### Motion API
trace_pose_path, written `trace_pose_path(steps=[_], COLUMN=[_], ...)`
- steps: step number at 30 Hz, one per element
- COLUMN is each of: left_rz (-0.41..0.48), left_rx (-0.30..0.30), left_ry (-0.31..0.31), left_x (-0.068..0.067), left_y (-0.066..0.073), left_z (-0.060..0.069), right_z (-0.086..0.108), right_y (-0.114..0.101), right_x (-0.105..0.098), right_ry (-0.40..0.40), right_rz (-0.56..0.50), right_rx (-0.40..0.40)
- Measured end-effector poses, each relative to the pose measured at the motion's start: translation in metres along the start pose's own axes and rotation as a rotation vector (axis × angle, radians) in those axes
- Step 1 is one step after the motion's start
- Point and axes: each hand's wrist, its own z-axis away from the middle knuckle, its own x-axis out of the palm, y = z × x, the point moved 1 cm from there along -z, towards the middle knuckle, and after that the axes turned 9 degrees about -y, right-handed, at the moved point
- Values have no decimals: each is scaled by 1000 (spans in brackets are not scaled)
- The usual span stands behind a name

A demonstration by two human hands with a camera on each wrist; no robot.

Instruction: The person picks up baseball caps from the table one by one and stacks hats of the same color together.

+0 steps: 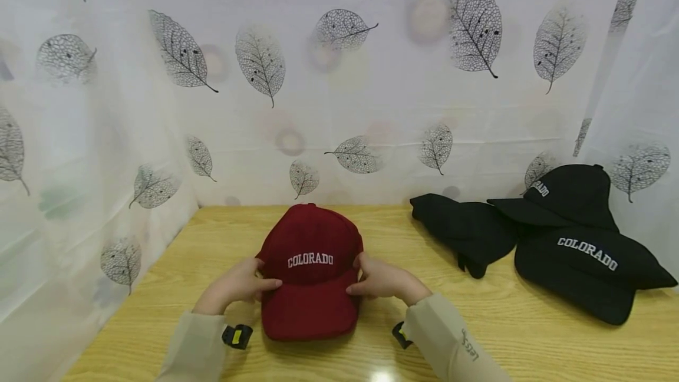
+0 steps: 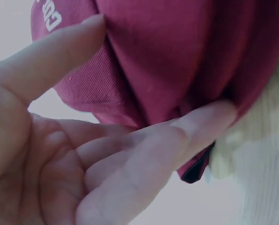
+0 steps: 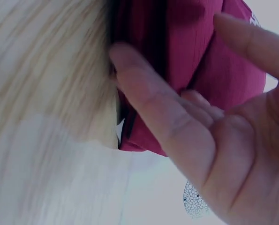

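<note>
A dark red baseball cap (image 1: 313, 311) with white COLORADO lettering sits over the wood-grain table, its brim towards me. My left hand (image 1: 241, 282) grips its left side, thumb laid near where brim and crown meet. On the opposite side my right hand (image 1: 384, 279) holds it the same way. In the left wrist view the fingers reach along the lower edge of the cap (image 2: 153, 56), where a dark-edged tab shows. The right wrist view has thumb and fingers against the other flank of the cap (image 3: 191, 42). Some fingertips are hidden by the cap.
Several black caps lie at the right: one on its side (image 1: 467, 229), another (image 1: 578, 199) leaning over a front one (image 1: 589, 270) with COLORADO lettering. A white leaf-print curtain (image 1: 350, 93) hangs behind the table (image 1: 212, 234).
</note>
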Motion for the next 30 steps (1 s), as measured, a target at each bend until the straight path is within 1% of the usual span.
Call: trace_pose_path(steps=[4, 6, 7, 9, 10, 12, 13, 15, 16, 18, 20, 22, 24, 26, 28, 30], left_rz=[40, 46, 38, -5, -36, -99, -134, -194, -218, -270, -312, -350, -359, -355, -348, -353], left_rx=[12, 8, -2, -11, -9, 27, 62, 160, 206, 293, 350, 381, 394, 394, 383, 364], left_ry=[-75, -95, -87, -36, 6, 105, 159, 239, 271, 306, 314, 308, 295, 273, 260, 248], left_x=[-5, -8, -9, -13, -15, -19, -20, -20, -18, -13, -6, 0, 5, 8, 10, 12], left_y=[-3, -2, -1, 2, 4, 8, 11, 14, 15, 17, 18, 18, 18, 18, 17, 17], left_z=[3, 5, 7, 10, 12, 13, 14, 12, 10, 5, 0, -4, -7, -8, -9, -9], right_z=[2, 1, 1, -1, -1, -2, -2, -2, -2, -3, -4, -6, -8, -11, -13, -15], right_y=[-2, -3, -4, -5, -6, -10, -12, -17, -20, -25, -27, -27, -25, -22, -19, -18], right_x=[-1, -2, -2, -4, -5, -6, -6, -6, -6, -4, -1, 2, 4, 6, 8, 9], right_ry=[-41, -27, -3, 79, 143, 301, 382, 525, 576, 630, 629, 595, 558, 517, 476, 437], right_rz=[-30, -17, -1, 41, 67, 125, 155, 235, 276, 372, 465, 553, 627, 677, 697, 691], right_rx=[16, 23, 17, -10, -27, -82, -121, -213, -264, -360, -427, -444, -420, -378, -329, -280])
